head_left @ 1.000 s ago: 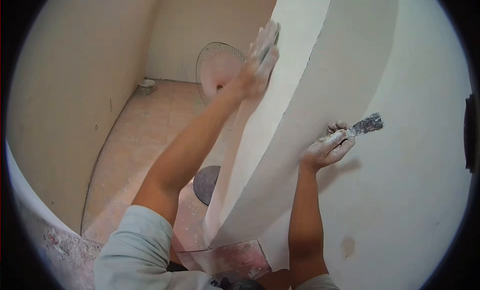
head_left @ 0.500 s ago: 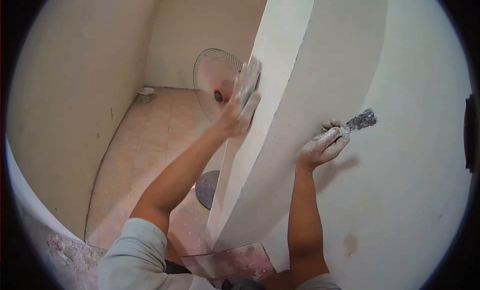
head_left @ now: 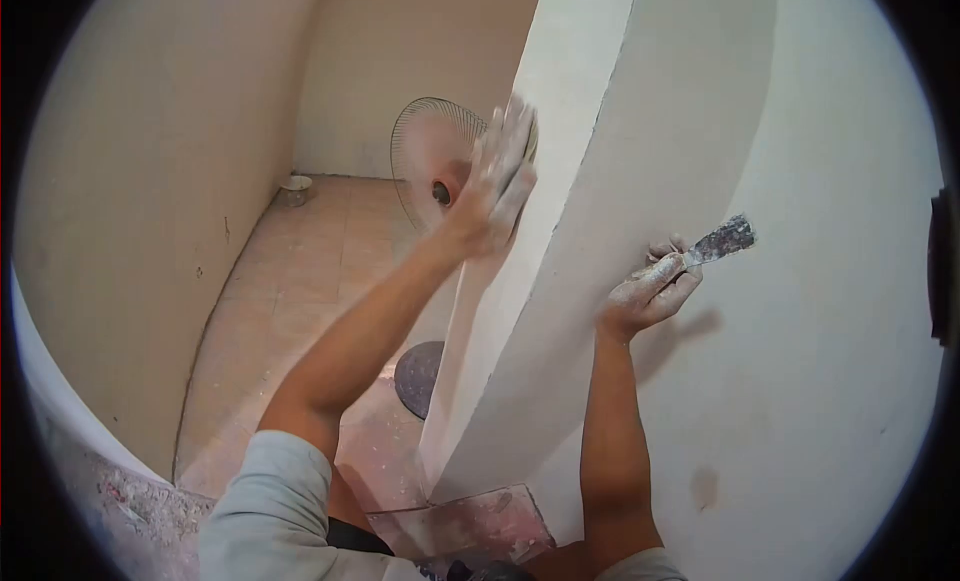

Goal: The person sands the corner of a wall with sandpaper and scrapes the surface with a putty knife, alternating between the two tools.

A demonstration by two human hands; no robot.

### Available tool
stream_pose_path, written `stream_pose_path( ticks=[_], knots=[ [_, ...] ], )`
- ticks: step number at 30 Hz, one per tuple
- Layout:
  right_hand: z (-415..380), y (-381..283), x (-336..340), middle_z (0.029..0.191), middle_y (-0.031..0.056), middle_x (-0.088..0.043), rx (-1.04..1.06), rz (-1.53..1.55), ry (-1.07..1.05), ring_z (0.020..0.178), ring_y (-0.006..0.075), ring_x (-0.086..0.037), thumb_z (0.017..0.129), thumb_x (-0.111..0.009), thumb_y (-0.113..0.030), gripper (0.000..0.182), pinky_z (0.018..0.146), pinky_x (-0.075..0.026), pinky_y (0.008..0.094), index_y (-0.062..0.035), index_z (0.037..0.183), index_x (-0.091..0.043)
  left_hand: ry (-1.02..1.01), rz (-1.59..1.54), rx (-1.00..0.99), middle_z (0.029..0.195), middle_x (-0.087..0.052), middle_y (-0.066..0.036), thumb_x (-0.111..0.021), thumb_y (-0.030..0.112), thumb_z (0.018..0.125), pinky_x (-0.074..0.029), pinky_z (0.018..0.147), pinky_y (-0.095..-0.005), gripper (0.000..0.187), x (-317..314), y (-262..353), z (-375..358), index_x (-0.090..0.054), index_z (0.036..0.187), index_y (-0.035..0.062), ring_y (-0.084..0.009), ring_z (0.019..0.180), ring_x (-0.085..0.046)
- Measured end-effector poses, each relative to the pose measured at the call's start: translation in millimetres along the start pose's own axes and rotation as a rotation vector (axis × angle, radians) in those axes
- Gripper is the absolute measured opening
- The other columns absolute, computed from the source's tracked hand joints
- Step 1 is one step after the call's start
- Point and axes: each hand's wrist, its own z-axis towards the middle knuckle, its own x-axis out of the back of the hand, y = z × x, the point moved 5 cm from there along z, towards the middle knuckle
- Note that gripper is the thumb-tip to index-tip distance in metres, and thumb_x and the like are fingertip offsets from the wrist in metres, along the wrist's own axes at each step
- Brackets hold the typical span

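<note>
My left hand (head_left: pixel 497 186), dusted with white powder, lies with fingers stretched against the narrow white end face of the wall (head_left: pixel 572 71). A thin dark edge shows beside its palm; what lies under it is hidden. My right hand (head_left: pixel 650 296), also caked with white, is closed around the handle of a putty knife (head_left: pixel 722 241). The knife's broad blade is speckled with filler and points up to the right, in front of the pale wall surface (head_left: pixel 800 381). The handle is mostly covered by my fingers.
A fan (head_left: pixel 425 161) with a wire cage stands behind my left hand, its round dark base (head_left: pixel 418 376) on the tiled floor (head_left: pixel 290 281). A small white container (head_left: pixel 297 188) sits by the far left wall (head_left: pixel 150 241). White spatters mark the floor near the wall's foot.
My left hand has slid slightly up and to the right along the wall's end face. My right hand holds the putty knife almost still.
</note>
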Motion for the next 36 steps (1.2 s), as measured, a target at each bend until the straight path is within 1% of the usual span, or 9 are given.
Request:
stream_pose_path(
  ticks=[4, 5, 7, 10, 13, 17, 26, 35, 36],
  knots=[
    [0.4, -3.0, -1.0, 0.103, 0.0098, -0.057, 0.015, -0.042, 0.006, 0.086, 0.0145, -0.051, 0.109, -0.04, -0.018, 0.027, 0.08, -0.045, 0.0299, 0.0042, 0.12, -0.051, 0.062, 0.069, -0.008, 0.171, -0.009, -0.014, -0.034, 0.034, 0.111, -0.004, 0.125, -0.0529, 0.06, 9.8, 0.8, 83.8, -0.018, 0.164, 0.0105, -0.041, 0.157, -0.004],
    [-0.4, -1.5, 0.7, 0.106, 0.0098, -0.059, -0.049, -0.034, -0.01, 0.086, 0.0142, -0.052, 0.109, -0.039, -0.017, 0.027, 0.079, -0.045, 0.0293, 0.0039, 0.12, -0.052, -0.051, -0.124, 0.251, 0.171, -0.01, -0.014, -0.035, 0.032, 0.111, -0.002, 0.125, -0.0512, 0.06, 11.2, 10.0, 69.3, -0.019, 0.163, 0.0081, -0.0393, 0.157, -0.004],
    [-0.1, -7.5, -1.2, 0.106, 0.0097, -0.059, -0.024, -0.048, 0.0, 0.086, 0.0139, -0.052, 0.109, -0.039, -0.017, 0.027, 0.079, -0.045, 0.0291, 0.0039, 0.12, -0.052, 0.04, -0.047, -0.035, 0.171, -0.01, -0.016, -0.037, 0.028, 0.11, -0.002, 0.125, -0.0501, 0.06, 0.7, 10.4, 23.3, -0.018, 0.163, 0.0056, -0.0394, 0.157, -0.003],
    [-1.6, -0.9, 1.4, 0.106, 0.0093, -0.059, -0.027, -0.023, 0.029, 0.086, 0.0134, -0.052, 0.109, -0.039, -0.016, 0.027, 0.079, -0.045, 0.0289, 0.0038, 0.121, -0.052, -0.047, -0.049, 0.063, 0.172, -0.002, -0.017, -0.035, 0.027, 0.109, 0.0, 0.123, -0.0566, 0.063, -5.6, 16.0, -31.9, -0.013, 0.164, 0.005, -0.0397, 0.157, -0.002],
    [-0.2, -4.0, -1.3, 0.103, 0.0081, -0.058, -0.023, -0.007, 0.022, 0.086, 0.0128, -0.052, 0.109, -0.04, -0.017, 0.026, 0.079, -0.045, 0.0282, 0.0035, 0.121, -0.052, 0.05, -0.038, 0.049, 0.172, -0.004, -0.013, -0.033, 0.036, 0.11, -0.002, 0.122, -0.0622, 0.063, 0.0, 9.1, 54.6, -0.015, 0.164, 0.0077, -0.042, 0.157, 0.0],
    [-0.7, -1.7, 2.0, 0.105, 0.0076, -0.058, -0.087, -0.032, -0.001, 0.086, 0.0124, -0.052, 0.108, -0.04, -0.017, 0.026, 0.079, -0.044, 0.0274, 0.0026, 0.12, -0.053, 0.103, -0.123, -0.016, 0.169, -0.017, -0.018, -0.026, 0.042, 0.112, -0.013, 0.126, -0.0377, 0.063, 16.8, -6.4, 173.4, -0.02, 0.161, 0.0033, -0.0301, 0.157, -0.01],
    [-1.5, -1.6, 3.0, 0.107, 0.0085, -0.058, -0.05, -0.058, -0.001, 0.086, 0.0132, -0.052, 0.108, -0.039, -0.015, 0.024, 0.079, -0.045, 0.0288, 0.0032, 0.119, -0.052, 0.017, -0.135, 0.063, 0.17, -0.01, -0.021, -0.038, 0.021, 0.105, 0.002, 0.124, -0.0492, 0.063, -20.8, 19.9, -111.4, -0.021, 0.16, -0.0046, -0.0364, 0.158, -0.004],
    [-0.4, 1.8, 2.0, 0.107, 0.0087, -0.058, -0.055, -0.044, 0.007, 0.088, 0.0129, -0.052, 0.109, -0.039, -0.017, 0.026, 0.078, -0.045, 0.0279, 0.0031, 0.12, -0.052, 0.185, -0.215, -0.083, 0.17, -0.013, -0.017, -0.032, 0.037, 0.112, -0.01, 0.126, -0.0436, 0.061, 15.4, -4.6, 113.7, -0.023, 0.161, 0.0025, -0.0299, 0.158, -0.012],
    [-1.5, 1.1, 1.5, 0.107, 0.0087, -0.058, -0.059, -0.045, 0.006, 0.088, 0.0129, -0.052, 0.109, -0.039, -0.017, 0.026, 0.078, -0.045, 0.0279, 0.0031, 0.12, -0.052, 0.063, -0.303, 0.254, 0.17, -0.014, -0.017, -0.032, 0.034, 0.112, -0.01, 0.126, -0.0374, 0.06, 4.1, -16.3, 79.5, -0.023, 0.161, 0.0012, -0.0292, 0.158, -0.009]
  ],
)
